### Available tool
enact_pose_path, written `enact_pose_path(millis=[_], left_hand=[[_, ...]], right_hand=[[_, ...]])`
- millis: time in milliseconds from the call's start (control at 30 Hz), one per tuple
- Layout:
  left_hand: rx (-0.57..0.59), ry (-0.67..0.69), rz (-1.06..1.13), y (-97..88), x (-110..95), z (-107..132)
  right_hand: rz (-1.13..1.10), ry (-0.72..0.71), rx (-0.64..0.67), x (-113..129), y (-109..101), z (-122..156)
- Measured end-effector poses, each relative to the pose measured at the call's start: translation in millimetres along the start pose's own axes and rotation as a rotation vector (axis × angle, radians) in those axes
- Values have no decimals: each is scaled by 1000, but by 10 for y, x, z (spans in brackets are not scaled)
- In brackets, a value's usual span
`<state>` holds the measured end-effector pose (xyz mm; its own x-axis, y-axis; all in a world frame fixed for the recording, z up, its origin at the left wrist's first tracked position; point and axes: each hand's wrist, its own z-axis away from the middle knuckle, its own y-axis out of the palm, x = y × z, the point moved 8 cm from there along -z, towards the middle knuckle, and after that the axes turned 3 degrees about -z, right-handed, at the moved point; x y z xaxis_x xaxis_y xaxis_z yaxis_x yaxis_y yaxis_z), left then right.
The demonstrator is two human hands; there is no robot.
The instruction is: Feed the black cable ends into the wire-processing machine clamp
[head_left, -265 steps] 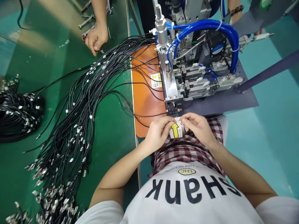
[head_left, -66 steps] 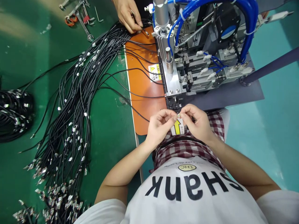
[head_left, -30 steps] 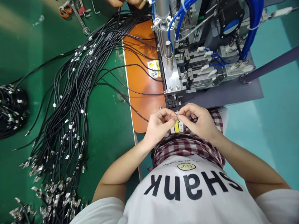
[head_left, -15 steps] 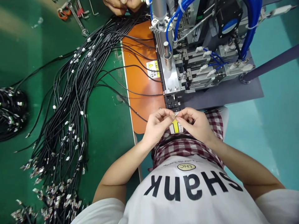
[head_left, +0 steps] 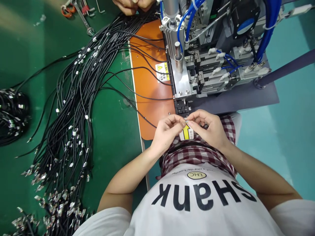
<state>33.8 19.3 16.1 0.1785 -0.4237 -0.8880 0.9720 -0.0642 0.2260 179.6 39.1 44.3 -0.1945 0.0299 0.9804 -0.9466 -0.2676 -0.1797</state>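
My left hand [head_left: 167, 131] is closed, with thumb and forefinger pinched at the end of a black cable [head_left: 145, 118] that runs into it from the left. Fingertip to fingertip with it, my right hand [head_left: 208, 128] is also pinched. A tiny pale tip shows between the two pinches; whatever the right fingers grip is too small to name. Just below the fingertips is a white label with a yellow arrow [head_left: 186, 132]. The machine's black track [head_left: 181, 107] lies right above my hands, and several other cables reach into it across the orange plate [head_left: 155, 113].
A large bundle of black cables [head_left: 81, 85] with metal ends spreads over the green table [head_left: 115, 144]. A coiled bundle [head_left: 12, 114] sits at far left. Tools, including a wrench [head_left: 83, 19], lie at the top. Another person's hands [head_left: 133, 5] are beyond. Metal cylinders [head_left: 178, 62] stand above the track.
My right hand has shifted slightly upward, its thumb and finger still pinched against the left fingertips. The whole view has moved a little. The left hand keeps its pinch on the cable.
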Motion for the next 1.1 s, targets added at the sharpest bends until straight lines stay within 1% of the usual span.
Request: enact_pose_path(millis=[167,367,567,667,800,967,1100], left_hand=[[-16,15,-13,-8,-6,-1],[-4,36,-7,10,-14,5],[-20,25,-32,3,-16,7],[-20,25,-34,-1,-17,5],[-12,26,-45,-3,-20,5],[-3,48,-66,17,-58,12],[-13,53,-120,21,-78,1]], right_hand=[[-27,40,-11,-34,8,16],[-71,99,-9,-61,-3,18],[-125,115,-24,-97,19,6],[-153,134,-8,-123,32,2],[-133,148,19,-102,13,-13],[-120,134,17,-54,-17,-33],[-148,146,32,-118,17,-43]])
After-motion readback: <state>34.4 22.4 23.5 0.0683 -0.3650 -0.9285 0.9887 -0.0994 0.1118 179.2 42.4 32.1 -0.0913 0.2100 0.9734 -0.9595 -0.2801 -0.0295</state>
